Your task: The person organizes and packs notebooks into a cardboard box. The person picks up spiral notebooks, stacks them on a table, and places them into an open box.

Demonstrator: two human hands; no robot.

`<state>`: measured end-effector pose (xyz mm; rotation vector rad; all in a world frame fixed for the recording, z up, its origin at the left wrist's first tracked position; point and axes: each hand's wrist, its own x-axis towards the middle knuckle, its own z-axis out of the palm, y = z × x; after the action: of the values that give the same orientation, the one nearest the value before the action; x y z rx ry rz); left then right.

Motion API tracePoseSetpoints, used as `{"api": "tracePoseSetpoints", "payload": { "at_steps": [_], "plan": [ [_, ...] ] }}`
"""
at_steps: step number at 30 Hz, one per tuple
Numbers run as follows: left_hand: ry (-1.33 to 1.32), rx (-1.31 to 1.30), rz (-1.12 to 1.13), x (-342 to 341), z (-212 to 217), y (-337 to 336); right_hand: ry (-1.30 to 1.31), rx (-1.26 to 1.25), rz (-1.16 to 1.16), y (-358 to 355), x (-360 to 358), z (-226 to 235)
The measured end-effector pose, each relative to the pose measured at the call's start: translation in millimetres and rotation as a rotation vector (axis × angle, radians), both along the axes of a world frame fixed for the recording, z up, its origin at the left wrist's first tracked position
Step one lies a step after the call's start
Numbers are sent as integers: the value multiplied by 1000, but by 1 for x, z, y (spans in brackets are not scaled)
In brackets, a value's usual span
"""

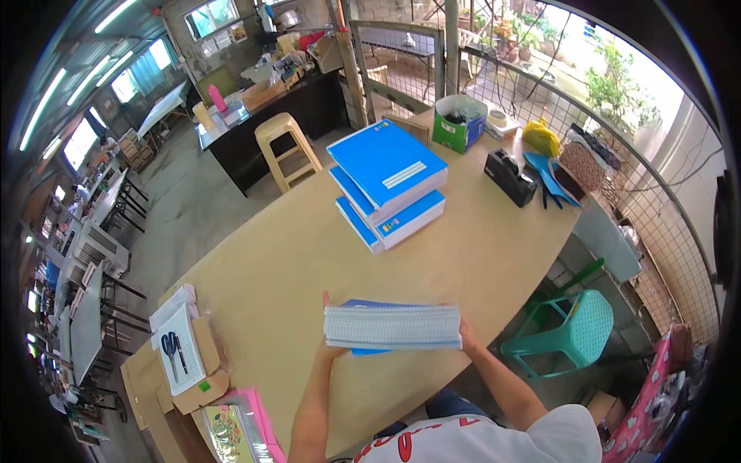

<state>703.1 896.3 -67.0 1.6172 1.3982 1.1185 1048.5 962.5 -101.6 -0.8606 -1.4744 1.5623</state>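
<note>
A thick stack of blue-covered notebooks (392,326) is clasped between my two hands near the front of the table, its pale page edges facing up. My left hand (330,350) closes on the stack's left end, with a fingertip showing above the corner. At the right end, my right hand (468,336) presses against the side; most of its fingers are hidden behind the paper. Blue cover shows along the far and near sides of the stack. Farther off, a taller pile of blue notebooks (394,166) stands on the table, stacked in uneven layers.
On the tan table (270,255) are a black tape dispenser (510,178), a green-and-blue box (460,123) and a yellow pouch (541,137). Scissors (171,356) lie on a white pad at left. A teal stool (579,332) stands right, a beige stool (284,147) beyond.
</note>
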Motion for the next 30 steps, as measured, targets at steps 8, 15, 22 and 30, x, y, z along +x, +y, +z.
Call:
{"api": "tracePoseSetpoints", "payload": {
  "at_steps": [8,15,22,30],
  "plan": [
    [-239,-488,67,14,56,11,-120,-31,-12,22,13,84],
    [-122,-44,442,8,261,138,-497,258,115,252,-39,342],
    [-157,-240,496,-21,286,301,-693,366,106,424,-92,358],
    [1,-16,1049,-38,213,242,-568,456,324,376,-155,272]
  ]
}}
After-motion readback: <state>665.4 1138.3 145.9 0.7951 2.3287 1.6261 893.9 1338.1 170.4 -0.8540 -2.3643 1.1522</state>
